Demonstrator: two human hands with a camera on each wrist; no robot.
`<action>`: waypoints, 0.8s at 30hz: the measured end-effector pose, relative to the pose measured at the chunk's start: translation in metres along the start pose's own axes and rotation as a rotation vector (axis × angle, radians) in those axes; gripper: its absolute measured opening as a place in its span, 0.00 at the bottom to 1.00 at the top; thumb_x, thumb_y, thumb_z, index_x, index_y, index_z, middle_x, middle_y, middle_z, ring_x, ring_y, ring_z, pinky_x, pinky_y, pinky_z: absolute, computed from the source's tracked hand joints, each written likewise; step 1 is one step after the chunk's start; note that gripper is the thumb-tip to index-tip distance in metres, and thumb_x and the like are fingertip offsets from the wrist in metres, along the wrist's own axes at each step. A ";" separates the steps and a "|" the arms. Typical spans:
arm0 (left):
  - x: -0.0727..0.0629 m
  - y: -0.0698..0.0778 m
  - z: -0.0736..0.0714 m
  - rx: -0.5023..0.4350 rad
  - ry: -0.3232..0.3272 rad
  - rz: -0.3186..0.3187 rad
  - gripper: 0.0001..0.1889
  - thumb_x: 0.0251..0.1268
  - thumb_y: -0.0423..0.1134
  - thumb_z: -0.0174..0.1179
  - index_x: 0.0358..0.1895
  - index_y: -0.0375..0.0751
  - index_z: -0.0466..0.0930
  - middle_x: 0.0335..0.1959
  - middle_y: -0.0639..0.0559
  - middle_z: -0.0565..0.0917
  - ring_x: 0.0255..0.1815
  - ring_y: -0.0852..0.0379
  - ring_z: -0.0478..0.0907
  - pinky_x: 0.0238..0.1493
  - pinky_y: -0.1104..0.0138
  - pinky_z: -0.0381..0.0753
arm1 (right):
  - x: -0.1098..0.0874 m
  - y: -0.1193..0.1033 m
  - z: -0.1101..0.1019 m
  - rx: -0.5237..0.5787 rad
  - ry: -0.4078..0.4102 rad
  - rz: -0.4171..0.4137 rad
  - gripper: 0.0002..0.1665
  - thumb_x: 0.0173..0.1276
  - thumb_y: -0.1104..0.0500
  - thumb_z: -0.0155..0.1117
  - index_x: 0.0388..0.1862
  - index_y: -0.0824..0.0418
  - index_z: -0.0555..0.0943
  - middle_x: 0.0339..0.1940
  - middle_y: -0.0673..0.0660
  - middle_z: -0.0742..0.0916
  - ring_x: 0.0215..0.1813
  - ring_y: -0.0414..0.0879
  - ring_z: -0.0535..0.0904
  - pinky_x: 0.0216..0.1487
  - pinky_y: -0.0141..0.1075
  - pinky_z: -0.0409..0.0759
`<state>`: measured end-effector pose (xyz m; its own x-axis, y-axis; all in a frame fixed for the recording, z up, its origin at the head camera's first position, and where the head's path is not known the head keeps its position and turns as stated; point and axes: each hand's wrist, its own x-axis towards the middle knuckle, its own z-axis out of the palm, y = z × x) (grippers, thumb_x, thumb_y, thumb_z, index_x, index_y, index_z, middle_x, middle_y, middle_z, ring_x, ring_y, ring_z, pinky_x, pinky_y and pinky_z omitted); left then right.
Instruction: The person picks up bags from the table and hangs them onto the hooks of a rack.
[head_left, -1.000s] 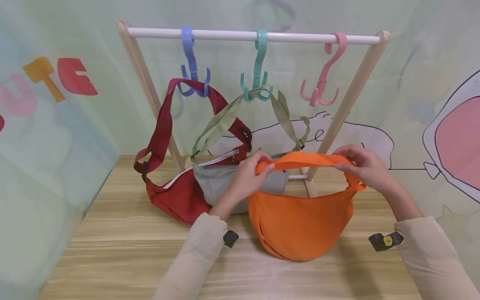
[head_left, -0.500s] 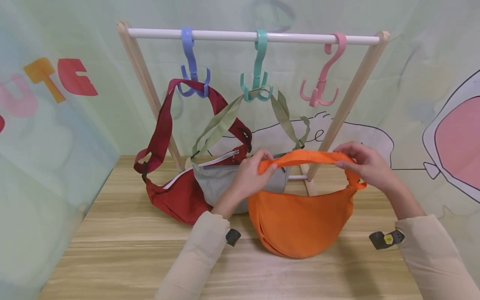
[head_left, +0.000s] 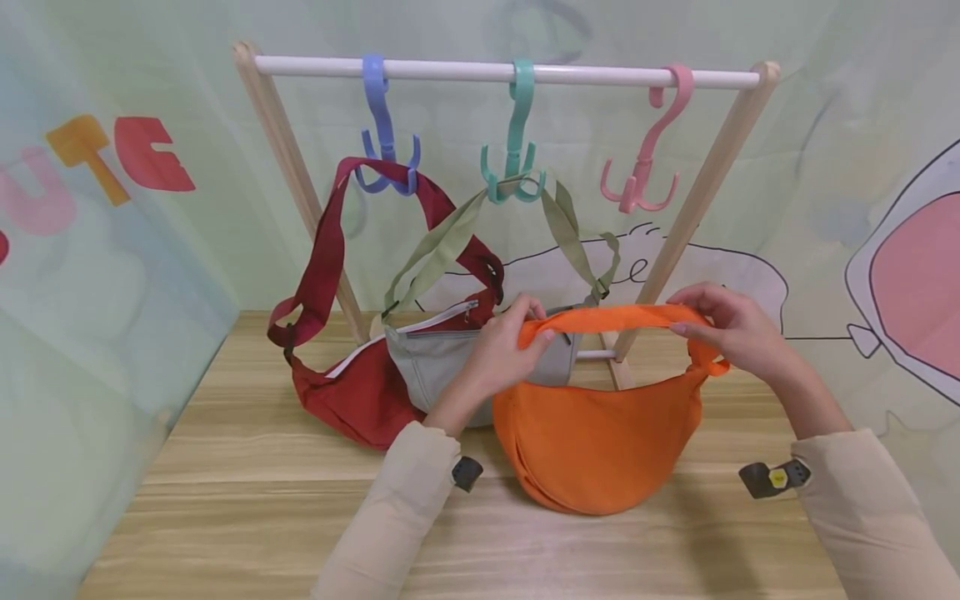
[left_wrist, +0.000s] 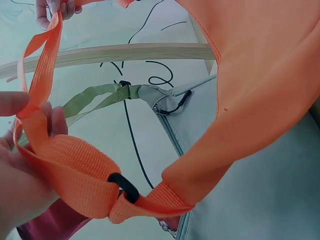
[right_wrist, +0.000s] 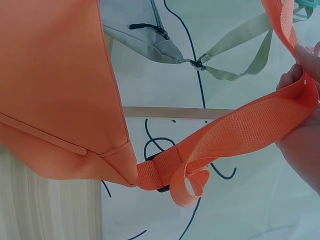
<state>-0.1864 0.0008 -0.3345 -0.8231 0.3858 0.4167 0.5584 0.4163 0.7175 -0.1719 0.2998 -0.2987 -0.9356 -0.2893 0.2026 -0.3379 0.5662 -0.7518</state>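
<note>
An orange shoulder bag [head_left: 600, 450] hangs by its strap [head_left: 607, 318] between both hands, close over the table in the head view. My left hand [head_left: 504, 350] pinches the strap's left end between thumb and fingers. At the other end my right hand [head_left: 735, 329] pinches the strap too, thumb below and fingers above. In the left wrist view, a black slider [left_wrist: 124, 187] shows on the strap near the bag body. The right wrist view shows a loose strap end curling beside the bag's corner. Behind stands a pink hook [head_left: 637, 179] with bare prongs.
A wooden rack with a white bar [head_left: 450, 70] carries a blue hook [head_left: 384, 125] and a green hook [head_left: 517, 125]. A red bag [head_left: 352, 400] hangs by its strap from the blue one, a grey bag [head_left: 435, 358] from the green. Both bag bodies reach the wooden table [head_left: 262, 517].
The orange bag has risen very slightly and swung a little to the left. My left hand has shifted slightly up and right; the right hand barely moves, both keeping their hold on the strap.
</note>
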 end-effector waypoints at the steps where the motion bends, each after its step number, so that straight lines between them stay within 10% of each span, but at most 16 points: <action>1: 0.000 0.000 0.000 -0.005 -0.002 0.002 0.09 0.61 0.37 0.56 0.41 0.40 0.68 0.23 0.51 0.74 0.21 0.56 0.68 0.25 0.67 0.65 | 0.000 0.000 0.000 0.002 -0.002 0.001 0.16 0.61 0.63 0.63 0.48 0.66 0.74 0.32 0.55 0.81 0.29 0.52 0.76 0.28 0.35 0.77; 24: 0.006 0.004 0.003 -0.039 0.028 -0.008 0.10 0.62 0.41 0.57 0.42 0.40 0.70 0.25 0.52 0.75 0.23 0.58 0.69 0.25 0.68 0.67 | 0.001 -0.003 -0.004 -0.024 0.010 -0.038 0.15 0.61 0.66 0.62 0.48 0.66 0.75 0.32 0.54 0.82 0.30 0.45 0.77 0.30 0.34 0.77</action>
<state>-0.1885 0.0066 -0.3308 -0.8305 0.3588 0.4260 0.5476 0.3865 0.7421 -0.1719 0.3012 -0.2939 -0.9229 -0.3036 0.2368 -0.3755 0.5733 -0.7283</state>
